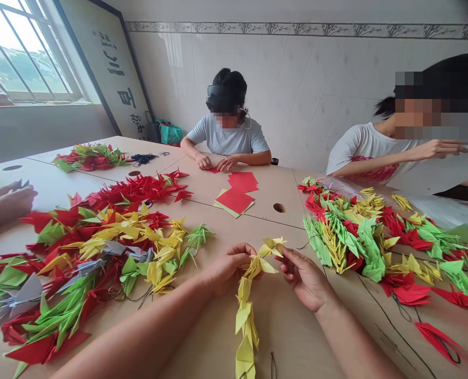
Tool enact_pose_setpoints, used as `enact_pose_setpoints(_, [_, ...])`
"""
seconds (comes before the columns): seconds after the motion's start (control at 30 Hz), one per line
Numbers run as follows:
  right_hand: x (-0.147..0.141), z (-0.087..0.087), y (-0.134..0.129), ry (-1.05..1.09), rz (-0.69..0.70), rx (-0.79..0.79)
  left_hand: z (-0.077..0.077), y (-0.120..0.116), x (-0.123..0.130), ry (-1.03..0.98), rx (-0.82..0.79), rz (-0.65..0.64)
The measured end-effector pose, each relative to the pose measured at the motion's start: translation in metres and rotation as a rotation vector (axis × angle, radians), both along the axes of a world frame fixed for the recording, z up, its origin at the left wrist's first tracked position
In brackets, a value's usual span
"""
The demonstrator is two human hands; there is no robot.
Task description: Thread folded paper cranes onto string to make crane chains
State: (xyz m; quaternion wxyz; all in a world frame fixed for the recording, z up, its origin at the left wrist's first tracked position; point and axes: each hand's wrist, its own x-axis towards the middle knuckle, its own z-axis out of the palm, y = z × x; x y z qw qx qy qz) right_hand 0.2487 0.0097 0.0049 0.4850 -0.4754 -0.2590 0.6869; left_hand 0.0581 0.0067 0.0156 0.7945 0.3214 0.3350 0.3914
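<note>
The left hand (pixel 229 268) curls closed around the upper part of a strand of yellow folded-paper cranes (pixel 245 316), and the right hand (pixel 305 279) pinches the topmost yellow crane (pixel 271 247) between thumb and fingertips, with the strand's lower end reaching the near edge of the pale tan wooden table (pixel 292 337). Heaped red, green and yellow paper cranes (pixel 91 263) cover the table's left side, a similar heap of paper cranes (pixel 360 237) lies along its right side, and a stack of square red paper sheets (pixel 234 201) sits mid-table, near a co-worker's hands (pixel 226 163) at the far edge.
</note>
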Motion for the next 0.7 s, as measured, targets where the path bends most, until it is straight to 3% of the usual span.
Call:
enact_pose_setpoints(0.13, [-0.004,0.004,-0.006,-0.095,0.034,0.06,-0.001,0.002,0.001,0.003,0.007,0.065])
enact_pose_setpoints(0.33, [-0.012,0.003,-0.011,-0.48,0.098,0.369,-0.011,0.005,0.002,0.042,0.127,0.122])
enact_pose_setpoints(0.5, [-0.015,0.002,-0.012,-0.649,0.277,0.51,-0.013,0.004,0.003,0.138,0.222,0.099])
enact_pose_setpoints(0.7, [-0.015,0.001,-0.012,-0.75,0.324,0.556,-0.01,0.001,0.004,0.202,0.242,0.032])
